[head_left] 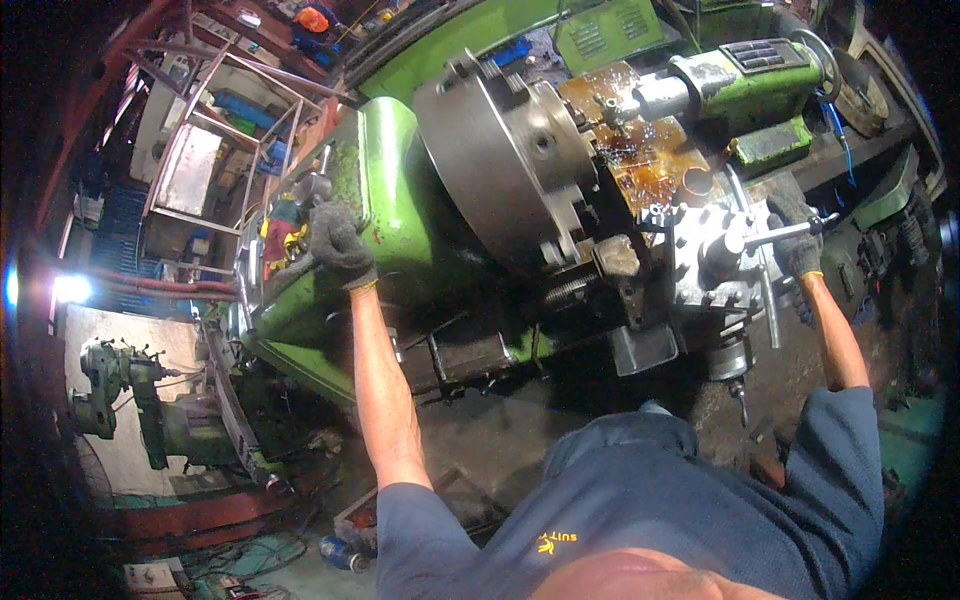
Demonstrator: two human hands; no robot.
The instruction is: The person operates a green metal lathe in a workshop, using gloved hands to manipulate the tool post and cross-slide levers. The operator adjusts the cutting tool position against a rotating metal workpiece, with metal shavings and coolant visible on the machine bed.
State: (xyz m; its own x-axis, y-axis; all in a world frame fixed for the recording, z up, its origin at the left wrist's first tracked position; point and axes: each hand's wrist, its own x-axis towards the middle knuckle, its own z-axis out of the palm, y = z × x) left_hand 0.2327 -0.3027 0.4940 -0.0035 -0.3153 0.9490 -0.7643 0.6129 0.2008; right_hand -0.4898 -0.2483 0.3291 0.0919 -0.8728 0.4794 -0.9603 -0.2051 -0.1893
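Note:
My left hand (pixel 343 248), in a dark grey knit glove, lies on the end of the green lathe headstock (pixel 393 160), thumb and fingers apart. Beside it are a metal lever (pixel 321 178) and a bundle of red and yellow cloth (pixel 282 235). The large steel chuck (pixel 470 150) has smeared edges, as if turning. At right, my gloved right hand (pixel 797 232) is at the square tool post (pixel 700 255), where the clamping handle (pixel 785 232) crosses in front of it. What its fingers grip is hidden.
Wet brown metal (pixel 640 160) with shiny chips lies between the chuck and the green tailstock (pixel 755 85). A handwheel (pixel 822 65) is at far right. Left are a metal frame rack (pixel 225 140) and another green machine (pixel 125 375). A blue can (pixel 343 553) stands on the floor.

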